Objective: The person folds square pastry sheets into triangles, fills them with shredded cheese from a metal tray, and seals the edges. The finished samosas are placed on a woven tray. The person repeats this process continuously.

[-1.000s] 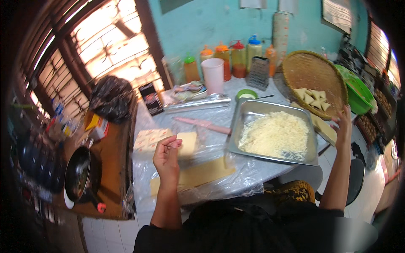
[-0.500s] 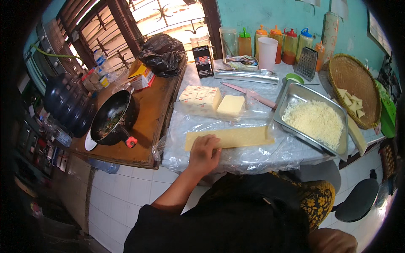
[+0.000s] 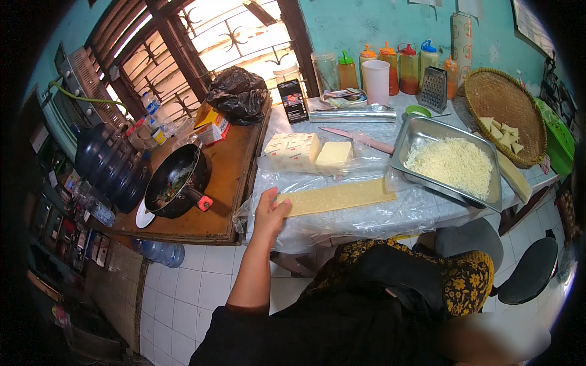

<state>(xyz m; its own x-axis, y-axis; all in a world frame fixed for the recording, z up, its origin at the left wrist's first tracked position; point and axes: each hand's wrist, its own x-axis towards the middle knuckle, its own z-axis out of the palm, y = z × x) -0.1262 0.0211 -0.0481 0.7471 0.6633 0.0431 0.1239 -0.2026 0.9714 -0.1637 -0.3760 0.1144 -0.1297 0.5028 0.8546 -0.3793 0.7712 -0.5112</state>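
Note:
A long flat strip of pale yellow dough (image 3: 342,198) lies on clear plastic sheeting on the table. At its left end is my left hand (image 3: 267,213), thumb and fingers apart around the strip's edge, the thumb touching it. My right hand (image 3: 482,344) is low at the lower right, away from the table; a blur covers it and its fingers do not show. Behind the strip sit a wrapped block of fat or cheese (image 3: 292,151) and a cut pale yellow block (image 3: 334,156). A pink knife (image 3: 372,144) lies beside them. To the right stands a metal tray (image 3: 403,160) of white shreds (image 3: 452,165).
A woven basket (image 3: 503,100) with pale cut pieces (image 3: 502,133) stands at the right. Along the back are a grater (image 3: 433,88), sauce bottles (image 3: 408,70), a white cup (image 3: 378,82), a foil roll (image 3: 351,114) and a phone (image 3: 293,100). A black pan (image 3: 177,183) rests on the left table.
My left hand has slid left from on top of the dough strip to its left end. The view has shifted slightly; my right hand stays low at the lower right.

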